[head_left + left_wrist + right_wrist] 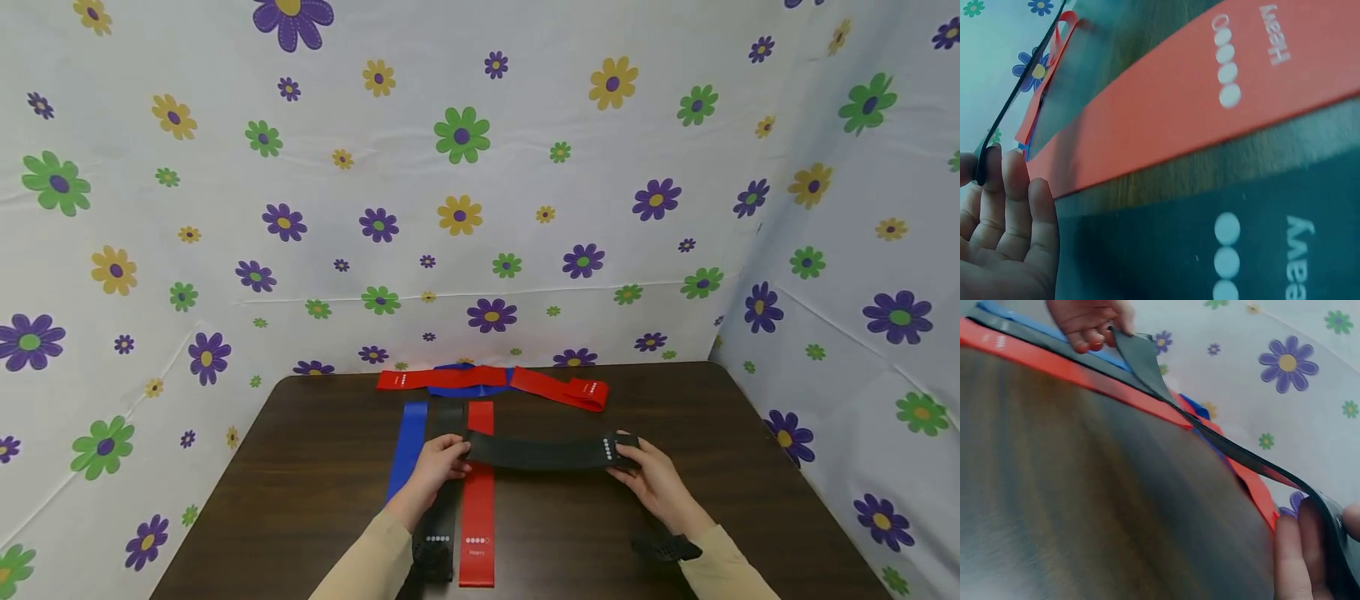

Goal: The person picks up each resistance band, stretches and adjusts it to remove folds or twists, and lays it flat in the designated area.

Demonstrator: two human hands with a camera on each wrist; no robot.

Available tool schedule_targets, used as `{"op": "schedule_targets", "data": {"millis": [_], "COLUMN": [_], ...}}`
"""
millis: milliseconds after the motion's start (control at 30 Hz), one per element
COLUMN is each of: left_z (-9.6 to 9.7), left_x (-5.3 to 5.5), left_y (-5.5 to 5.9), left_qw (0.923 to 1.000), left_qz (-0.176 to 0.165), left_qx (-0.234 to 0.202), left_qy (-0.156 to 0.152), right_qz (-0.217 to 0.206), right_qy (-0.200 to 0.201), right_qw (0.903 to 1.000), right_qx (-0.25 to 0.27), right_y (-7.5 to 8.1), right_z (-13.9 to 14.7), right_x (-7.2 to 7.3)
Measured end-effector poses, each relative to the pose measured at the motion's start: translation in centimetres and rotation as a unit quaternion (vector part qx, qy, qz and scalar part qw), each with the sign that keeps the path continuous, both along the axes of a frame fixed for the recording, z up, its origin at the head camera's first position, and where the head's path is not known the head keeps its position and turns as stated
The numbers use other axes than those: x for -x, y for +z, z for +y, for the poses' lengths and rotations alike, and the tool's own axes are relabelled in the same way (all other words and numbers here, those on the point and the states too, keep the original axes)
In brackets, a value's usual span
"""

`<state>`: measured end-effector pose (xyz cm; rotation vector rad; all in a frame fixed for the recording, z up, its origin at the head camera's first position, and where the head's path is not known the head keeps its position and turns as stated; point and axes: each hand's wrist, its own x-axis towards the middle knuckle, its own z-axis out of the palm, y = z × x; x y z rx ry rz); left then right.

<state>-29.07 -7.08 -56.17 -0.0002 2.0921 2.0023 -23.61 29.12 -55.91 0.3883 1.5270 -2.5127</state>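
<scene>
A black resistance band (547,455) is stretched out sideways above the table, a row of white dots near its right end. My left hand (442,460) pinches its left end between thumb and fingers. At the other end my right hand (651,477) grips the band beside the dots. Below the left hand lie a blue band (407,454), a second black band (438,521) and a red band (477,500) marked "Heavy", side by side. In the right wrist view the held black band (1241,453) runs from one hand to the other.
Along the back of the dark wooden table (315,475) lie a red band (405,380) on the left, another red band (551,388) folded at its right end, and a blue band (468,390) partly under them. A flowered cloth (525,250) hangs behind the table.
</scene>
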Motion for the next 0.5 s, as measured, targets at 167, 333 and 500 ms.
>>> {"op": "schedule_targets", "data": {"millis": [167,333,500], "left_z": [-0.6,-1.0,-1.3], "left_x": [0.0,0.1,0.4], "left_y": [-0.2,-0.3,-0.3], "left_qw": [0.9998,0.9996,0.9989], "left_qz": [0.009,0.015,0.017], "left_qx": [0.019,0.026,0.043], "left_qy": [0.001,0.001,0.002], "right_qz": [0.002,0.004,0.015], "right_qy": [0.020,0.054,0.093], "right_qw": [0.9964,0.9905,0.9856], "right_qx": [-0.083,-0.126,-0.141], "right_y": [-0.4,-0.6,-0.7], "right_z": [-0.2,-0.3,-0.1], "right_x": [-1.3,-2.3,-3.2]}}
